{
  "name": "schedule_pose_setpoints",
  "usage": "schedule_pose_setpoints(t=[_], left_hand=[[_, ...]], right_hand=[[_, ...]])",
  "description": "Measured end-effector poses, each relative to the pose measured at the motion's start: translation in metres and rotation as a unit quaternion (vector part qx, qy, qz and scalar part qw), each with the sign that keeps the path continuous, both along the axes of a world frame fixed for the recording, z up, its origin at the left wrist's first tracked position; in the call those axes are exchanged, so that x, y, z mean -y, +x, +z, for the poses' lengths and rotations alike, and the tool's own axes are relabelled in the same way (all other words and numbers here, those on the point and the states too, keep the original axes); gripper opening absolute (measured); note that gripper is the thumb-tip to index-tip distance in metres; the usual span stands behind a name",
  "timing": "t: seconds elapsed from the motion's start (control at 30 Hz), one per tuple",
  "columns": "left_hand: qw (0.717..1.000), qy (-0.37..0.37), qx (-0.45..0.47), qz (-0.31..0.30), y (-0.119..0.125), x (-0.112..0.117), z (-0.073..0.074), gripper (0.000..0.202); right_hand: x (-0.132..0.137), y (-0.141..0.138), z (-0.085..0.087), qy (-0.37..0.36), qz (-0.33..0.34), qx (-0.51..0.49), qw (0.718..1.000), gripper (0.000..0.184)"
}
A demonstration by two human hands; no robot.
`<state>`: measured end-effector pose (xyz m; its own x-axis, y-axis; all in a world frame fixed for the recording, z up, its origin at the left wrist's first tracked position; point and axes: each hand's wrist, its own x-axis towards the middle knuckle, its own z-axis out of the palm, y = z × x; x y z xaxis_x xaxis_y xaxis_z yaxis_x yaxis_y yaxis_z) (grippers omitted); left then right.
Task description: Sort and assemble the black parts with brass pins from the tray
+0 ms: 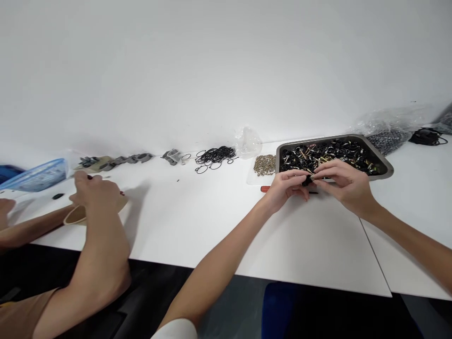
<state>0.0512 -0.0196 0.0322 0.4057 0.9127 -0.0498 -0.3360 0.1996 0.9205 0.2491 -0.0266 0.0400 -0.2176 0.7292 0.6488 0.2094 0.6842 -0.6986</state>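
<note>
Both my hands meet in front of the dark metal tray [387, 172], which is filled with small black and brass-coloured parts. My left hand [286, 184] pinches a small black part [308, 180] between thumb and fingers. The fingertips of my right hand [344, 181] press together at the same part from the right side; its exact kind is too small to make out. Below my hands lies a screwdriver with a red handle [264, 189], its shaft partly hidden by my left hand. A pile of small brass-coloured pieces [264, 165] sits just left of the tray.
Black rubber rings [217, 155] lie in a heap along the wall, near a clear plastic bag [248, 142]. Grey clamp-like parts [130, 160] stand further left. A co-worker's arm [102, 245] reaches over a tan cup-shaped object [76, 215]. Behind the tray is a plastic bag of dark parts [388, 136].
</note>
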Motion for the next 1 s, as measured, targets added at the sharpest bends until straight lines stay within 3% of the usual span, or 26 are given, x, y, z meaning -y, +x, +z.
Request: schedule_pose_setpoints(t=[0.27,0.53,0.73,1.0], left_hand=[[1.0,0.016,0.004,-0.009,0.001,0.001,0.0,0.041],[0.999,0.025,0.006,-0.022,0.001,-0.001,-0.008,0.047],[0.999,0.027,0.028,-0.012,-0.001,0.0,-0.003,0.054],[0.999,0.018,0.029,0.025,-0.001,-0.001,0.004,0.053]], right_hand=[[0.004,-0.004,-0.002,0.074,-0.009,0.063,0.995,0.016],[0.001,0.002,-0.008,0.037,0.0,0.076,0.996,0.019],[0.006,0.001,-0.006,0.011,0.008,0.085,0.996,0.036],[-0.001,-0.001,-0.016,0.118,-0.055,0.105,0.986,0.039]])
